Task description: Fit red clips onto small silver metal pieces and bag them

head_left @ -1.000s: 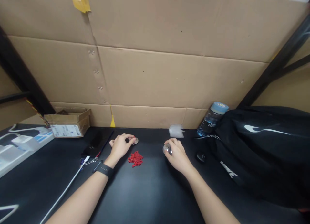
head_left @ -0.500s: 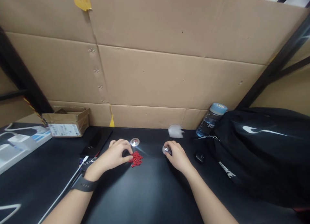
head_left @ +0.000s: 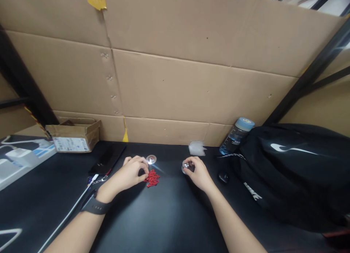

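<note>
A pile of thin red pieces (head_left: 153,178) lies on the black table (head_left: 164,216) near the middle. My left hand (head_left: 133,172) rests at the pile's left side, its thumb and forefinger curved apart at the edge of the red pieces. Just behind the pile sits a small round clear disc (head_left: 151,159) with a bit of red in it. To the right, my right hand (head_left: 197,172) has its thumb and fingers around a small clear round container (head_left: 186,166). What is inside that container is too small to tell.
Crumpled white translucent plastic (head_left: 197,148) lies at the back, beside a blue-capped bottle (head_left: 235,136). A black bag (head_left: 295,172) and black mouse-like object (head_left: 223,177) are right. Left are a cardboard box (head_left: 73,136), phone (head_left: 108,160), cable and power strip (head_left: 41,154).
The fingers of my right hand have shifted on the clear container, and more of it shows. My left hand stays beside the red pile. The view has shifted slightly.
</note>
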The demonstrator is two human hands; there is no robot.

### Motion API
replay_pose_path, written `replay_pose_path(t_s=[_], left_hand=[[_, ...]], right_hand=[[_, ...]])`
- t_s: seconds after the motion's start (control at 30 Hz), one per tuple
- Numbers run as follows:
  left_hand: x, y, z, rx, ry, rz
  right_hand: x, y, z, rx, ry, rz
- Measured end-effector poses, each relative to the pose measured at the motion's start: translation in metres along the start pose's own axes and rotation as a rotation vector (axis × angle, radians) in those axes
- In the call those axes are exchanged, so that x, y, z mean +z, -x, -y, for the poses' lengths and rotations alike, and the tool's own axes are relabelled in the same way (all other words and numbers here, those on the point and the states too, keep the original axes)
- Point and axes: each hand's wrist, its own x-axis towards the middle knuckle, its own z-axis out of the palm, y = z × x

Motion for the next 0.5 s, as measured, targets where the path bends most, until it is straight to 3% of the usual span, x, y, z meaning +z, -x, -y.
replay_pose_path(t_s=[0.33,0.5], left_hand=[[0.0025,-0.0010,0.0003,-0.040,0.032,0.002],[-0.0049,-0.0004,-0.0074,0.005,0.057,-0.022]], right_hand=[[0.0029,0.0019,0.0049,-0.041,-0.014,0.027],[0.0028,0.0023,0.0085,-0.033,-0.034,0.022]])
